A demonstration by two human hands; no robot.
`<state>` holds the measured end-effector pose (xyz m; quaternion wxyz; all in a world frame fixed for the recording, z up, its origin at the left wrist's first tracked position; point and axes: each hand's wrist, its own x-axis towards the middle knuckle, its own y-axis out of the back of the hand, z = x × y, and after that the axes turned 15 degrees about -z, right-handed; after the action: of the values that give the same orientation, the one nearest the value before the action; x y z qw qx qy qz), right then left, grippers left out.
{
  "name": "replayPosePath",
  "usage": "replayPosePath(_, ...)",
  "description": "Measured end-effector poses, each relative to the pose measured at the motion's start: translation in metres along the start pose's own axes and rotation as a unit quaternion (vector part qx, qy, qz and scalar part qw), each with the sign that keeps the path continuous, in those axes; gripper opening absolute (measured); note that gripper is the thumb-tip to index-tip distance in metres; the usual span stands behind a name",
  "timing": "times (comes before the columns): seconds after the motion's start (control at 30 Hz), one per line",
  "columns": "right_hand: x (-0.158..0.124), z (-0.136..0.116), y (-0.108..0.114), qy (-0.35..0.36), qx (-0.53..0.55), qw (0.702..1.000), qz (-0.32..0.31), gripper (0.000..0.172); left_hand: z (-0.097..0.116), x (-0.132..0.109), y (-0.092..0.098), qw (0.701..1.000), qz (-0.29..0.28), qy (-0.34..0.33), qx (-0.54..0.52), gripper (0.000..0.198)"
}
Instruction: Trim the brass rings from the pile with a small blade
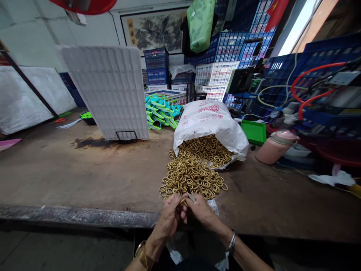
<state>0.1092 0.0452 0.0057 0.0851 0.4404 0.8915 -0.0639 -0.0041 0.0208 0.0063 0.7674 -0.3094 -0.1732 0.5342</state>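
Observation:
Just above the table's front edge, my left hand (169, 213) is closed, its fingertips pinching a gold ring (184, 202). My right hand (200, 210) meets it from the other side, closed around a small knife-like tool (191, 196) with a pale flat part and a dark tip. The right fingers also touch the ring or come very close to it. Right beyond both hands lies a heap of gold rings (193, 177). It spills out of a white woven sack (210, 114) lying on its side with its mouth toward me.
A white ribbed panel (113, 90) stands upright on the worktable (84, 177). Green and blue plastic pieces (162, 111) are piled behind it. To the right are a green tray (254, 131) and a pink bottle (275, 146). Stacked crates (217, 73) fill the back.

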Motion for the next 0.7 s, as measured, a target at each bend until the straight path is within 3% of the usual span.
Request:
replayPosePath(0.17,-0.004,-0.007,0.008,0.038,-0.161,0.981,0.098,0.019,-0.004,-0.005,0.011,0.999,0.028,0.006,0.016,0.032)
replayPosePath(0.33,-0.006,-0.009,0.008,0.056,-0.243,0.964,0.095,0.021,-0.006,-0.008,0.014,0.999,0.036,0.02,0.023,0.031)
replayPosePath(0.5,-0.006,-0.014,0.003,0.058,-0.232,0.967,0.087,0.023,-0.005,-0.008,0.009,0.997,0.017,0.018,0.075,0.03)
replayPosePath(0.7,-0.003,-0.008,-0.005,0.004,-0.087,0.989,0.119,0.028,-0.01,-0.008,0.002,0.99,0.104,-0.041,0.083,0.031)
